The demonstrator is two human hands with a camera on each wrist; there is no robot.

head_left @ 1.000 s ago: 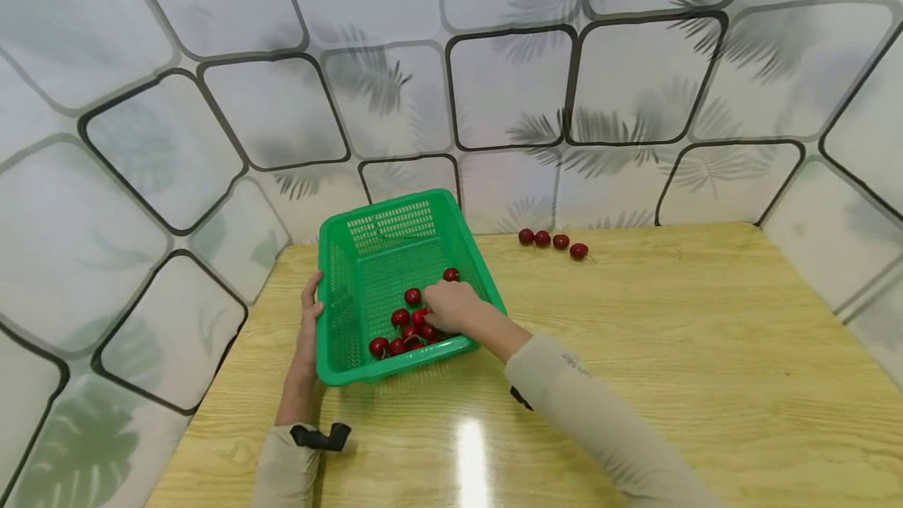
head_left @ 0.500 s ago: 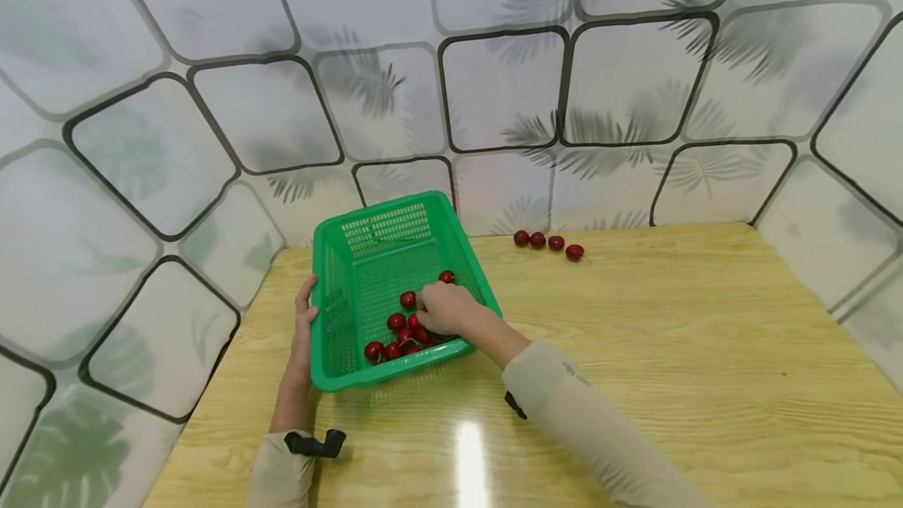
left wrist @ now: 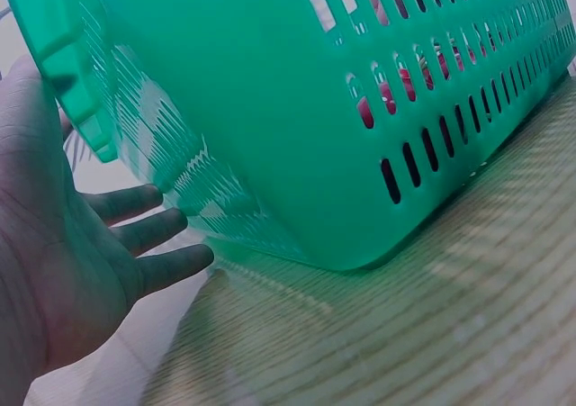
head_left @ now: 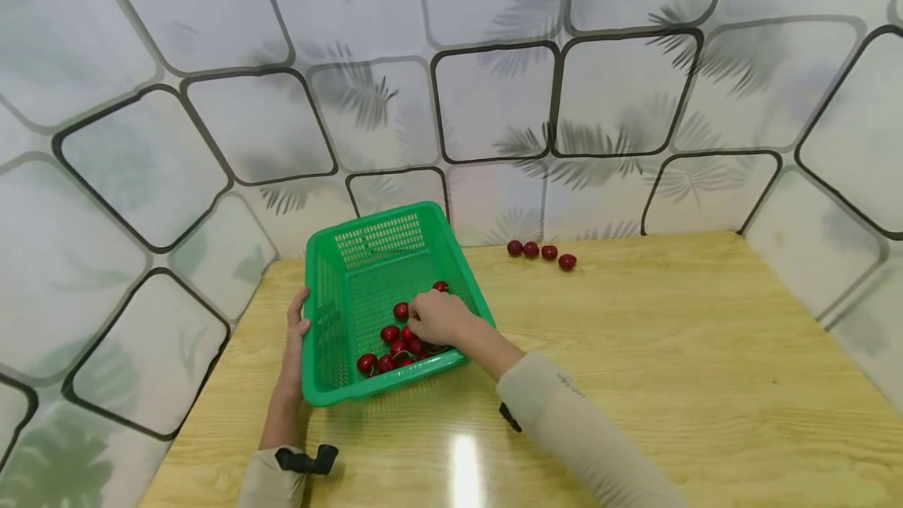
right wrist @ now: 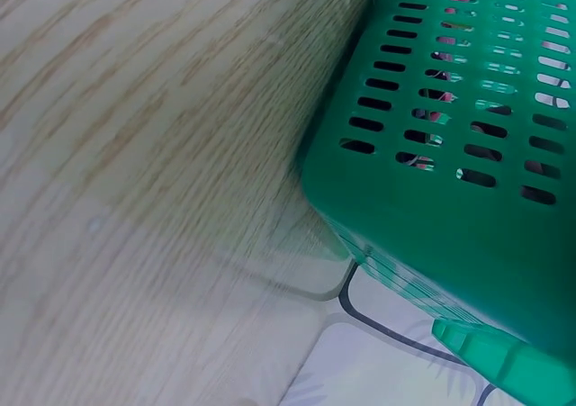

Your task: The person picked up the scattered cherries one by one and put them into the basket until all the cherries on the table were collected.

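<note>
A green plastic basket (head_left: 328, 394) with slotted sides sits on the table, several dark red cherries (head_left: 390, 334) gathered toward its near side. At its left wall my left hand (head_left: 292, 343) rests from outside; in the left wrist view, three fingers (left wrist: 166, 266) reach out nearly straight beside the wall, and the upper part of the hand is at the rim. My right hand (head_left: 443, 318) reaches over the near right rim, bent down among the cherries. Its fingertips are hidden, so I cannot tell whether they hold a cherry. The right wrist view shows only the basket's outer side (right wrist: 414, 217).
Several more cherries (head_left: 549, 253) lie in a short row on the wooden table (head_left: 635, 351), near its back edge, right of the basket. A patterned cloth wall (head_left: 494, 100) encloses the back and both sides.
The head view has shifted slightly, moving the whole scene left and down in the frame. Both hands keep about the same place at the basket, and the row of cherries is unchanged.
</note>
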